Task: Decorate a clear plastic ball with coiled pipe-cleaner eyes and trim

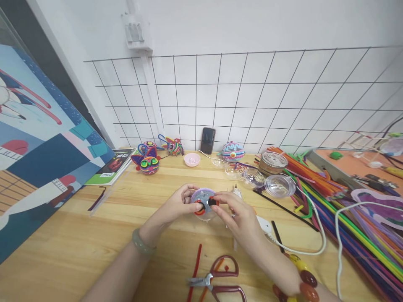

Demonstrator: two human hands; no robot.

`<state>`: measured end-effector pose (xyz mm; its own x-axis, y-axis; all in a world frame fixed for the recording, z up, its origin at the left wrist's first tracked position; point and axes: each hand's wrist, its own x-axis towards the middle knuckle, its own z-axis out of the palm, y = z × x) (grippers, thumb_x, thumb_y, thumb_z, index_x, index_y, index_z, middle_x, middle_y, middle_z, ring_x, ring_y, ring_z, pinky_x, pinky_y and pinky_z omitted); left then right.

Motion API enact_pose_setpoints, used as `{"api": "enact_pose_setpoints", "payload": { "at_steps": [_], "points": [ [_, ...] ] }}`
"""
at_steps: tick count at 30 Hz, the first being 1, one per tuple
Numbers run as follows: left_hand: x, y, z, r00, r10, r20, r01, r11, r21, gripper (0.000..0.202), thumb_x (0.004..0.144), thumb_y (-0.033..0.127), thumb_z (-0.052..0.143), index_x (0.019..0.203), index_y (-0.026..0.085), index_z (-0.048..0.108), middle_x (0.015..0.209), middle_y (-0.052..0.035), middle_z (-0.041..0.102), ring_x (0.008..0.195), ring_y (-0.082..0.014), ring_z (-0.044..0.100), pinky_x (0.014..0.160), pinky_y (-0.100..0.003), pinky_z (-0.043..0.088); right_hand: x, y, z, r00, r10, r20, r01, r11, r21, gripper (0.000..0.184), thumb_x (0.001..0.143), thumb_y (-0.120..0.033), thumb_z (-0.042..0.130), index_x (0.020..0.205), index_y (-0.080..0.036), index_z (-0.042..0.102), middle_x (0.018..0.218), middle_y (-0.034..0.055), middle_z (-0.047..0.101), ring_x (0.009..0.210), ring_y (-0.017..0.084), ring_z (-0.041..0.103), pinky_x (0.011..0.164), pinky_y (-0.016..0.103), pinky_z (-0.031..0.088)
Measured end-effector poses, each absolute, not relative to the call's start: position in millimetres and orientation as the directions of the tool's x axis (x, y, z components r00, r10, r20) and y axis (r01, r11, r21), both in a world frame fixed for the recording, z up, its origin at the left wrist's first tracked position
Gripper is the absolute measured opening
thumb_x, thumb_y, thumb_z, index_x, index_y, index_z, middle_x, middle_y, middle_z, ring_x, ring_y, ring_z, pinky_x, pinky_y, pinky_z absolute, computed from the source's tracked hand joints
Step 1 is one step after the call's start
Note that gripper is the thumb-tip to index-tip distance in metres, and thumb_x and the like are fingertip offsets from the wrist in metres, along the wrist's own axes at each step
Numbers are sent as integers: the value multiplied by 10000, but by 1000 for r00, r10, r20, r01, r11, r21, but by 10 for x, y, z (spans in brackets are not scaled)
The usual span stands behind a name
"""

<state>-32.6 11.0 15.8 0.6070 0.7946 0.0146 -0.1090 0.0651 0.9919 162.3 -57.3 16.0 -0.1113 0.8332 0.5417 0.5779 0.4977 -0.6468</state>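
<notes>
My left hand (181,203) is closed around a clear round plastic shell (204,194) with a lilac rim, above the middle of the table. One red-and-black coiled pipe-cleaner piece (199,209) lies on the shell under my left thumb. A second red-and-black coil (213,201) is pinched between the thumb and fingers of my right hand (237,213), against the shell's right side. Behind my right hand is a white glue gun (236,192), partly hidden. Below the hands lie open scissors (208,280) with dark red handles and a red pipe cleaner (197,264).
Colourful pipe-cleaner figures (149,163) and a pink dish (192,159) stand at the back, near a phone (208,140) against the wall grid. Clear shells (280,185) and bundled pipe cleaners (340,226) lie right, with a white cord (324,235). A painted board (47,147) rises left.
</notes>
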Motion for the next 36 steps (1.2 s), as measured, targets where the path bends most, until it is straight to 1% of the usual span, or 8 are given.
{"api": "enact_pose_setpoints", "payload": {
  "at_steps": [9,15,22,27,36],
  "points": [
    [-314,101,200,603,798,9,-107,69,992,476,629,287,765,1017,176,513,1065,-98,616,955,-201,568,820,-317,419,1613,-570,165,-103,832,544,586,493,-643,150,866,-280,556,986,-224,627,1018,77,667,942,210,623,810,344,516],
    [-312,83,204,578,816,-22,-112,106,988,479,602,291,783,993,191,525,999,-60,632,897,-188,581,782,-302,420,1614,-570,174,-116,823,557,591,508,-627,151,867,-268,555,996,-228,621,1014,76,672,946,212,624,821,350,515],
    [-325,88,180,598,801,2,-120,87,989,463,634,302,763,1007,189,513,990,-54,625,885,-180,571,767,-292,412,1611,-578,186,-116,822,558,605,504,-616,146,869,-271,551,985,-215,620,1009,75,674,937,206,627,814,344,516],
    [-318,82,194,589,808,-7,-118,94,989,474,618,301,773,999,185,515,977,-52,621,880,-179,568,766,-291,410,1622,-575,182,-135,813,566,611,518,-598,144,878,-276,539,986,-218,615,1008,83,675,928,208,634,800,344,521],
    [-330,93,177,593,805,5,-95,64,993,465,632,327,763,1004,184,523,1019,-66,618,919,-191,561,789,-301,415,1630,-551,154,-147,808,570,634,520,-572,156,877,-291,539,993,-223,618,1010,80,680,932,216,639,789,349,521]
  ]
}}
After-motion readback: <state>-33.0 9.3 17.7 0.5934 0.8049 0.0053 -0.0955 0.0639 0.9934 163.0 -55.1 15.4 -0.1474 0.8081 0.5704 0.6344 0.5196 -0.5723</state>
